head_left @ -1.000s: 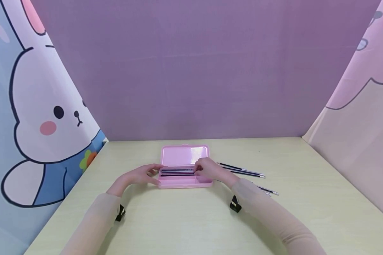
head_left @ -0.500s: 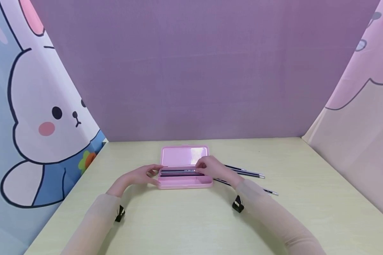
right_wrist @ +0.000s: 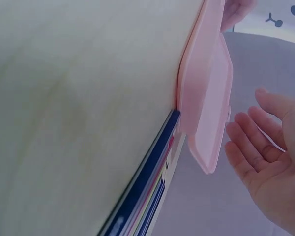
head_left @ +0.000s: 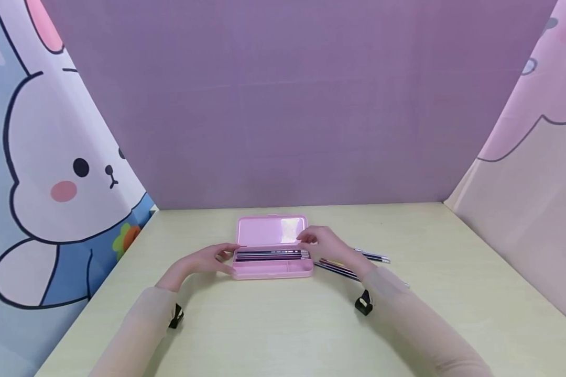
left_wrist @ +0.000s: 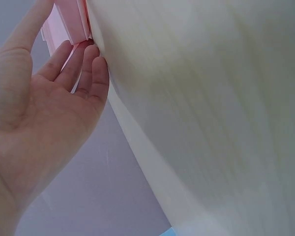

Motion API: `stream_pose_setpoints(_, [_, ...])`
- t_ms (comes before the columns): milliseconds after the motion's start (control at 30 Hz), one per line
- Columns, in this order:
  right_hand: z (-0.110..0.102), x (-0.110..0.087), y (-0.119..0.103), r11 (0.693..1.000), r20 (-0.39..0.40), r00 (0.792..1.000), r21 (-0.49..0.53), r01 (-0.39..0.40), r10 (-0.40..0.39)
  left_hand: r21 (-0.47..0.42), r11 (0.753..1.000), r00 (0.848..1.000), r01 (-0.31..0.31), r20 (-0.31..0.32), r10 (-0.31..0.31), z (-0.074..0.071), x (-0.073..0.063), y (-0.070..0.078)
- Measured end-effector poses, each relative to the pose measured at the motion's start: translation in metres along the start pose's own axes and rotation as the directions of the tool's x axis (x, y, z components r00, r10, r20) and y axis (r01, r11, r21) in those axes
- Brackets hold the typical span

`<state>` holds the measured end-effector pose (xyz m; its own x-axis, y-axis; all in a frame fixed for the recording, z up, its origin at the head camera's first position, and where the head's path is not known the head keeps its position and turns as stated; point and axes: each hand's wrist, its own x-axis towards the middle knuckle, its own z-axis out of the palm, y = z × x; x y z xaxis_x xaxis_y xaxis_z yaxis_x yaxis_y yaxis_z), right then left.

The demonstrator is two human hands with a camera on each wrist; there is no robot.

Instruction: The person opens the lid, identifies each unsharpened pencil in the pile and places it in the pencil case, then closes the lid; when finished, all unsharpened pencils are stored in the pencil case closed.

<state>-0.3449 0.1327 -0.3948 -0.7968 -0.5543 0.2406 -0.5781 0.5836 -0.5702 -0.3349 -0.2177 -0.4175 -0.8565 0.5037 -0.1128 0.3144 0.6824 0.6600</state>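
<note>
A pink pencil case (head_left: pixel 259 269) lies on the table with its lid (head_left: pixel 264 230) raised behind it. Several dark striped pencils (head_left: pixel 269 255) lie side by side in its long rear compartment. My left hand (head_left: pixel 208 259) holds the case's left end, thumb at the front corner and fingers at the back one. Just above the right end is my right hand (head_left: pixel 327 246); in the right wrist view its fingers (right_wrist: pixel 253 162) are loosely bent, with nothing between them. More loose pencils (right_wrist: pixel 142 196) lie on the table beside the case's right end, partly hidden by the right arm in the head view.
The pale wooden table (head_left: pixel 264 330) carries the case and pencils. A purple backdrop (head_left: pixel 283 104) rises behind it, with cartoon-printed cloth (head_left: pixel 66 157) on the left and a pink printed cloth (head_left: pixel 537 183) on the right.
My right hand has let go of a pencil in the case and moved up and right. The pencils' right ends now show in the case. My left hand has stayed in place.
</note>
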Motion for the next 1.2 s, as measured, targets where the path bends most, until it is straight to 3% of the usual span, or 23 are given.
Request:
stream_pose_setpoints(400, [-0.018, -0.019, 0.012, 1.0, -0.019, 1.0, -0.016, 0.019, -0.02, -0.021, 1.0, 1.0, 0.004, -0.012, -0.004, 0.003, -0.007, -0.001])
stream_pose_setpoints(867, [-0.044, -0.042, 0.037, 0.997, -0.054, 0.998, -0.071, 0.014, -0.018, -0.028, 0.999, 1.0, 0.023, 0.001, -0.023, -0.005, 0.007, 0.001])
stream_pose_setpoints(1200, [-0.056, -0.069, 0.053, 0.996, -0.032, 0.999, -0.087, -0.032, 0.029, -0.036, 0.999, 1.0, 0.015, 0.008, -0.014, 0.0, 0.009, 0.003])
